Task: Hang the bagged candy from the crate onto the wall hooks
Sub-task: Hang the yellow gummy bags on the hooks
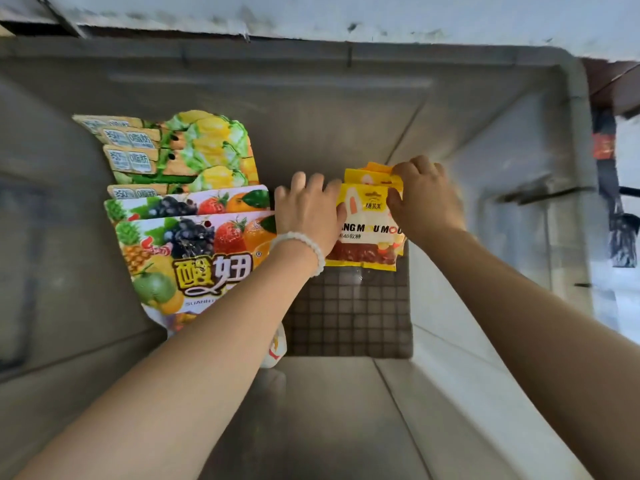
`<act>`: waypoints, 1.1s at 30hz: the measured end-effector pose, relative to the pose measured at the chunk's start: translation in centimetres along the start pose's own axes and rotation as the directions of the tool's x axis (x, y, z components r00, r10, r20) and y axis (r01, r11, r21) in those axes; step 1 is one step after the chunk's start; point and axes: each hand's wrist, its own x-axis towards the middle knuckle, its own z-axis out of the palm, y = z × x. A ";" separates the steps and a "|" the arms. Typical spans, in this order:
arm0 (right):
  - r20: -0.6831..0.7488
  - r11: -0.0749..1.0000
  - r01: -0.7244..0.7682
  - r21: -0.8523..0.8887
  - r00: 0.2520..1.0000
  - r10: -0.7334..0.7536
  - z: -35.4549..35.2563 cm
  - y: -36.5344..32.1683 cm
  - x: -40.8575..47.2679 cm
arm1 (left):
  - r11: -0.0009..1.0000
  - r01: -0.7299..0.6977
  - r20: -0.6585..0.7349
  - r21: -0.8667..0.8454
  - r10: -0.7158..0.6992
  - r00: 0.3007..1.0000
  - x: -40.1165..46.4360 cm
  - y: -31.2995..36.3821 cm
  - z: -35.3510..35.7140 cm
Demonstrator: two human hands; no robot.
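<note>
Hands work the pick-up step: left hand (309,210) and right hand (420,199) both pinch the yellow candy bags (367,220) by the crate's (519,140) right wall. Next, lift toward hooks, unseen.

You look down past a pale, scuffed wall (346,15) that runs across the top of the view. At the upper right lies a strip of dark reddish floor (613,81), with a black stand (620,233) beside it. Soft, even light falls everywhere.
</note>
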 end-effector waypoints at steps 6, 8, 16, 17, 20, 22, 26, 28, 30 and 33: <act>-0.048 0.996 -0.066 0.067 0.996 0.069 1.0 -0.2 0.7 | 1.000 -0.016 -0.014 -0.027 0.015 1.000 0.4 -0.4 0.5; -0.055 0.990 -0.076 0.117 0.995 0.083 1.0 -0.2 0.3 | 0.998 -0.056 -0.031 -0.021 0.055 0.998 0.1 -0.6 0.4; 0.007 0.981 -0.105 0.161 0.994 0.105 -2.0 -0.7 -4.8 | 0.972 -0.195 -0.214 -0.132 0.164 0.963 -3.8 -0.6 -2.6; 0.009 0.981 -0.098 0.169 0.995 0.098 -2.9 -0.9 -5.9 | 0.969 -0.208 -0.230 -0.134 0.174 0.958 -4.8 -0.4 -3.5; -0.005 0.969 -0.089 0.230 0.996 0.092 -6.5 -2.1 -8.6 | 0.961 -0.224 -0.265 -0.161 0.176 0.948 -7.1 0.2 -7.6; -0.017 0.971 -0.092 0.220 0.995 0.098 -9.9 -3.1 -10.0 | 0.956 -0.218 -0.283 -0.198 0.157 0.946 -8.3 0.4 -11.4; -0.044 0.990 -0.029 0.140 0.998 0.036 -17.0 -5.0 -12.2 | 0.938 -0.240 -0.277 -0.251 0.168 0.946 -11.0 0.7 -19.1; -0.055 0.991 -0.001 0.131 0.998 0.008 -20.1 -5.8 -13.3 | 0.937 -0.235 -0.275 -0.259 0.162 0.948 -12.3 1.1 -22.5; -0.069 0.991 0.017 0.135 0.998 -0.008 -23.6 -6.7 -14.8 | 0.933 -0.229 -0.275 -0.279 0.151 0.949 -13.5 1.4 -26.1; -0.061 0.980 0.055 0.193 0.997 -0.044 -29.4 -8.2 -17.1 | 0.929 -0.246 -0.297 -0.277 0.161 0.941 -15.1 2.0 -31.7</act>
